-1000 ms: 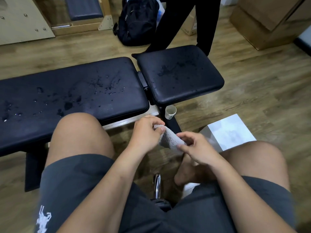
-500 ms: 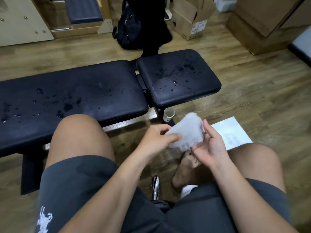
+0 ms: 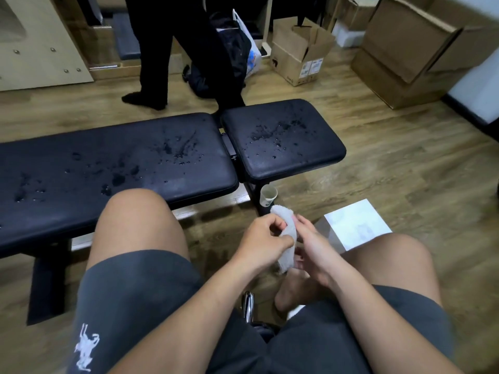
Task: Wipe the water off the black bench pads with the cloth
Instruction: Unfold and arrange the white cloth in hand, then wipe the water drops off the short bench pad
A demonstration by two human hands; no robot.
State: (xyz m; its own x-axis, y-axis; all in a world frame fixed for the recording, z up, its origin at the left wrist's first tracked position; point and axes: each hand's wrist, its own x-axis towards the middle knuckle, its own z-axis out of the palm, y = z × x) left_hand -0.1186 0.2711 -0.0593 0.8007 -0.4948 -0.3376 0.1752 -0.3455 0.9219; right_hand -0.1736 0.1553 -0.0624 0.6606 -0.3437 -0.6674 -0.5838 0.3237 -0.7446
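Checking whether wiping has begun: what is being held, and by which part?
The white cloth, held between both hands: the left hand pinches its left edge around mid-length, the right hand grips its right edge.

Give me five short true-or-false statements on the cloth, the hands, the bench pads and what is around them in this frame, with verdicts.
1. The left hand and the right hand both hold the cloth. True.
2. Water droplets lie on both the long pad and the short pad. True.
3. The cloth is pressed flat on the long pad. False: it is held in the air between the person's knees, off both pads.
4. The paper cup stands on top of the short pad. False: it stands on the floor by the bench leg, below the short pad's near edge.
5. A second person in dark trousers stands on the far side of the bench. True.
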